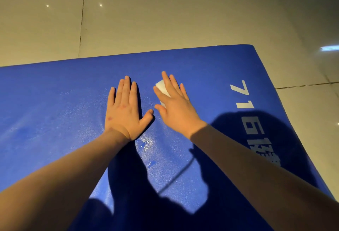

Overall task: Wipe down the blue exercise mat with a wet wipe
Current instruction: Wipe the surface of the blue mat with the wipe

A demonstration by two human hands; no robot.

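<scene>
Right hand [177,110] atop wipe [161,85] on mat [55,106]

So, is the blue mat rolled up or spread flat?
Spread flat: the blue mat lies unrolled on the floor, left hand and right hand flat on top.

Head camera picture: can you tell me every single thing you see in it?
Blue padded exercise mat: one, blue, lying on the floor, filling the lower picture.
White printed characters: several, white, on the mat's right side.
Folded white wet wipe: one, white, on the mat under the right hand.
Glossy beige floor tiles: several, beige, beyond the mat.
Left hand: one, flat on the mat, left of the wipe.
Right hand: one, flat, pressing the wipe.
</scene>
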